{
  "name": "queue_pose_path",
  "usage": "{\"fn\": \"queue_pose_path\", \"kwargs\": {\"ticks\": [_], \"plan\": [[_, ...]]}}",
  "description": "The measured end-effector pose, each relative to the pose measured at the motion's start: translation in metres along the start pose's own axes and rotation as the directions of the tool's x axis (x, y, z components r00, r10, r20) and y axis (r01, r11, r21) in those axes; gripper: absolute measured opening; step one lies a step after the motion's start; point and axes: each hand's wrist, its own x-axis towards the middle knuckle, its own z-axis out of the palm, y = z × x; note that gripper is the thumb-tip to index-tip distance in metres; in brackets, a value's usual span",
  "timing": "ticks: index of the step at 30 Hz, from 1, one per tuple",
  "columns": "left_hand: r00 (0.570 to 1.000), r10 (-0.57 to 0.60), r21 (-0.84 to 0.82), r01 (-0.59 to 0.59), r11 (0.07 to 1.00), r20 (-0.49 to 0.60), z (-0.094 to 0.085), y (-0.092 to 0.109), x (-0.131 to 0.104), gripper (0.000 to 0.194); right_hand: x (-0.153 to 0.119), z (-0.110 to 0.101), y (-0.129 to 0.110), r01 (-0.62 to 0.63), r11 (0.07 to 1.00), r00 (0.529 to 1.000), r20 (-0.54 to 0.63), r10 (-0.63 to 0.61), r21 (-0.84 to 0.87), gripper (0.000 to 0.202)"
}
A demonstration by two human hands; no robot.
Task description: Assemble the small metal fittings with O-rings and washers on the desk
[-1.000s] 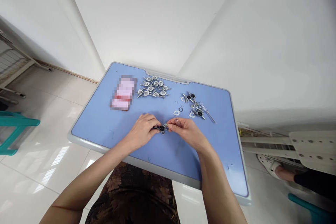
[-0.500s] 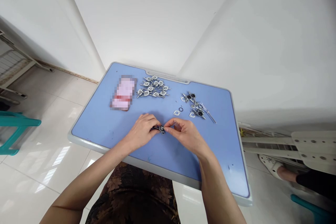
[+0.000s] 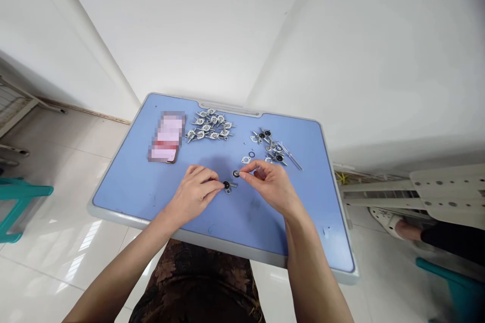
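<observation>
Below the near edge of the bench, the person wears a dark garment printed with broad lighter-brown leaves. The print shows best close to the bench; farther from it the cloth deepens to nearly black. Over the bench, the left hand and right hand are bare, as are both forearms.

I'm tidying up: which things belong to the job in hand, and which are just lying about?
Likely the job's:
black-centred fitting in left hand
small round piece in right hand
heaped metal fittings
loose flat plate

Probably just lying about:
phone
teal stool at left
</observation>
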Motion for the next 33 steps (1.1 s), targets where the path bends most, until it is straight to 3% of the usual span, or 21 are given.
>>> {"fn": "queue_pose_path", "kwargs": {"ticks": [10, 17, 25, 33], "plan": [[0.991, 0.137, 0.180, -0.137, 0.974, 0.011, 0.001, 0.002, 0.001, 0.019, -0.003, 0.000, -0.005, 0.028, 0.999, 1.000, 0.010, -0.027, -0.021, 0.019], [0.983, 0.128, 0.237, -0.157, 0.959, 0.133, 0.001, 0.004, -0.002, 0.023, -0.004, 0.001, -0.004, 0.039, 0.998, 0.999, 0.014, -0.038, -0.053, 0.020], [0.985, 0.058, 0.188, -0.089, 0.978, 0.163, 0.006, 0.004, 0.002, 0.021, -0.002, 0.000, -0.003, 0.051, 0.998, 0.999, 0.010, -0.051, -0.042, 0.017], [0.963, -0.108, -0.108, 0.138, 0.985, 0.246, 0.005, 0.002, 0.011, 0.007, 0.000, 0.001, 0.000, 0.047, 0.998, 0.999, -0.002, -0.047, -0.041, 0.019]]}}
